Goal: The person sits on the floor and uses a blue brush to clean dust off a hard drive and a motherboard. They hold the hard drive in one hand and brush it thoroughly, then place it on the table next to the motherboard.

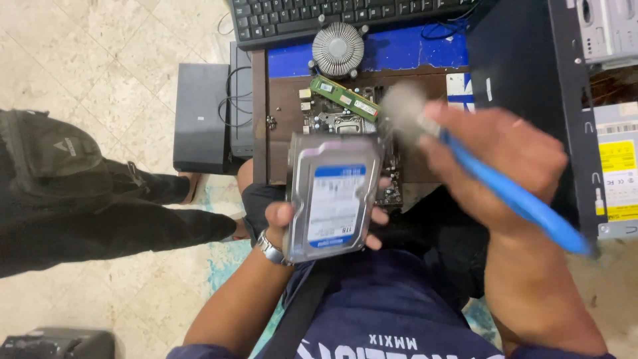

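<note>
Left hand point(282, 226) cups the hard drive point(332, 196) from underneath, label up, over the lap so the top stays exposed. Right hand point(495, 159) is wrapped around a blue-handled brush point(465, 163), bristles blurred at the drive's top corner, just above the motherboard point(345, 119).

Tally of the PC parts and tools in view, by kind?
Hard drive, held in the left hand: 1
Brush with blue handle, in the right hand: 1
Heatsink: 1
RAM stick: 1
Motherboard: 1
Keyboard: 1
Computer case: 1
Total: 7
</note>
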